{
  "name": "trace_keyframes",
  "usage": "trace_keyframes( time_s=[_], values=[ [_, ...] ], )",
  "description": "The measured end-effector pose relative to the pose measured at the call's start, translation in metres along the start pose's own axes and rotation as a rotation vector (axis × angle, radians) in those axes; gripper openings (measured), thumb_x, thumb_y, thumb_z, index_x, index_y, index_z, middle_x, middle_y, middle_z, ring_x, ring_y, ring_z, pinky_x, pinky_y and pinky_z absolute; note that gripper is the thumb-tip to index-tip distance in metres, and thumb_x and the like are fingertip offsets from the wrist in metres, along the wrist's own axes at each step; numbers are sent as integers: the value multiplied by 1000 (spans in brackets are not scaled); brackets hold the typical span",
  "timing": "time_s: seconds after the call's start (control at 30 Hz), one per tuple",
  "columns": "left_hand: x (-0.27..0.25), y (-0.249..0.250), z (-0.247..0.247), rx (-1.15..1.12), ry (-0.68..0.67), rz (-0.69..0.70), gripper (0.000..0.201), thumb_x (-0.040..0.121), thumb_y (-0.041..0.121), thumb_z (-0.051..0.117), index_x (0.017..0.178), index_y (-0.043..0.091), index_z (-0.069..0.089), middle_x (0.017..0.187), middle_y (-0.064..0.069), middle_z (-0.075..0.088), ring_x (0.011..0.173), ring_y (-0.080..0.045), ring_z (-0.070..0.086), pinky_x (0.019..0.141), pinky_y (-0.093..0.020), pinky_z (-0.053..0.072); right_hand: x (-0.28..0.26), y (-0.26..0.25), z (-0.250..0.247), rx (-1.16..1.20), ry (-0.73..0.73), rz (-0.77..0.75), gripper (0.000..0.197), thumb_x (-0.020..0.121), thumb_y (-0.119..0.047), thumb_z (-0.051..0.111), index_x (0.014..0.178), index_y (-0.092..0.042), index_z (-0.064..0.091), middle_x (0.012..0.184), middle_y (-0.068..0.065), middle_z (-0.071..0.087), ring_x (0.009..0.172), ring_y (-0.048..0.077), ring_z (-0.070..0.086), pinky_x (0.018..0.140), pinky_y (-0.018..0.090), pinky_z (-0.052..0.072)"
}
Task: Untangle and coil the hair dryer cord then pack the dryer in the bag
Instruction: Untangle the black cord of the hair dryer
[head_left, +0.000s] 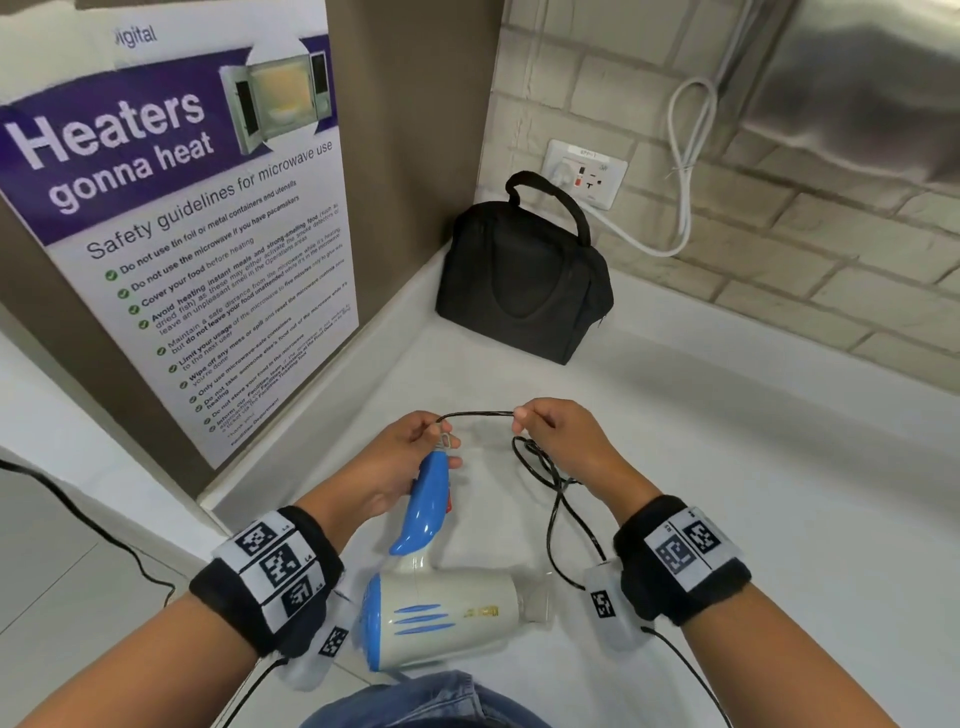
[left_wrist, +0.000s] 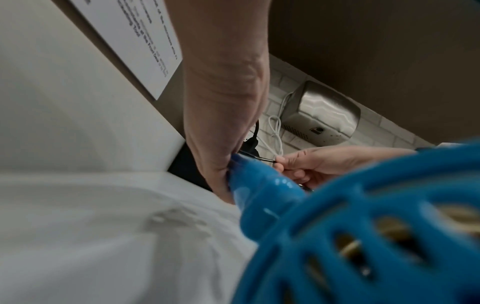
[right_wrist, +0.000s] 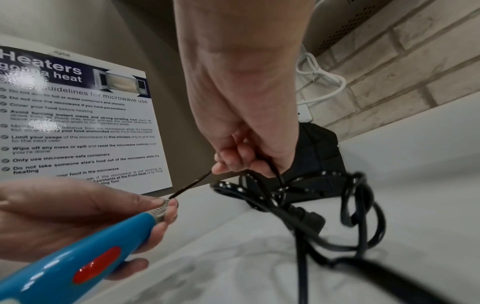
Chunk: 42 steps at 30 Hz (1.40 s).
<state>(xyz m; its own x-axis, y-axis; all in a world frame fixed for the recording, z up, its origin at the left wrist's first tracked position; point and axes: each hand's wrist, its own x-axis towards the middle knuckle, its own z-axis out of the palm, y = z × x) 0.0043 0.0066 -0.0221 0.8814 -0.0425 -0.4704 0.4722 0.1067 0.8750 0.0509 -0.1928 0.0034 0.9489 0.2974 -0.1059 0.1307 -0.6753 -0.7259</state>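
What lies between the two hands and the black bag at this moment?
Only bare white counter separates the left hand and right hand from the bag, per the head view.

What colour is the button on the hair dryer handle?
The button is red, on the blue handle; the right wrist view shows it best.

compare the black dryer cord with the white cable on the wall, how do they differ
The black cord is thin and dark, and hangs tangled; the white cable is thicker and pale, with one tidy loop. The left hand and right hand hold the black cord taut between them; the white cable, untouched, runs along the brick wall to the socket. Both are power leads.
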Motion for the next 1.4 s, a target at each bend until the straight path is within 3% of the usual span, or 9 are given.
trace_keyframes(
  time_s=[0.13,0.3,0.43,0.53,0.67,1.0,1.17,1.3,1.4],
  values=[
    [9,-2,-3,405,34,140,19,99,18,40,110,23,55,104,0,62,98,-20,60,84,-34,51,0,-6,8,-53,69,-64,28,97,-24,47,82,-12,68,58,-15,50,54,-4,48,56,6,35],
    [14,3,1,792,39,473,23,99,23,41,111,20,60,100,5,60,91,-9,55,75,-12,36,-8,-14,27,-176,80,-289,24,97,-18,47,83,-10,65,73,0,62,62,8,49,60,14,34],
    [12,7,0,741,29,525,32,96,9,44,76,25,64,72,18,63,71,3,55,69,-6,37,-11,-13,34,-225,41,-341,19,95,-11,48,81,-7,60,70,0,56,63,13,45,57,19,32],
    [11,7,-3,719,31,529,43,95,7,45,63,33,59,62,21,61,65,4,52,65,-9,36,-7,-13,30,-199,14,-317,21,89,-1,45,75,-12,55,70,-3,54,57,4,42,57,10,33],
    [10,6,-6,611,65,495,38,95,4,41,69,19,63,65,13,62,70,-9,52,71,-23,44,0,-12,27,-209,-26,-233,25,83,6,40,72,-16,47,71,0,53,57,8,41,55,10,33],
    [11,-2,-27,410,80,389,41,96,0,37,66,18,60,78,1,65,83,-14,55,67,-21,42,15,14,30,-213,-69,-115,24,77,11,39,70,-10,47,68,4,50,60,15,41,54,16,30],
    [17,-8,-35,295,104,373,43,97,0,37,63,16,58,74,4,65,93,-7,62,76,-14,42,22,31,31,-166,-66,-42,24,78,9,37,68,-11,46,68,4,48,63,15,41,56,18,30],
    [22,-10,-36,199,110,341,42,98,0,36,64,13,56,63,10,64,85,4,64,69,-3,43,26,34,32,-165,-82,-18,25,81,5,37,67,-14,44,67,2,47,60,12,38,54,14,30],
    [24,-11,-36,142,100,312,41,98,-1,35,65,13,54,55,12,63,84,4,66,74,-8,44,29,33,34,-167,-101,-8,24,83,3,37,68,-15,44,69,3,48,62,13,39,54,16,30]
  ],
)
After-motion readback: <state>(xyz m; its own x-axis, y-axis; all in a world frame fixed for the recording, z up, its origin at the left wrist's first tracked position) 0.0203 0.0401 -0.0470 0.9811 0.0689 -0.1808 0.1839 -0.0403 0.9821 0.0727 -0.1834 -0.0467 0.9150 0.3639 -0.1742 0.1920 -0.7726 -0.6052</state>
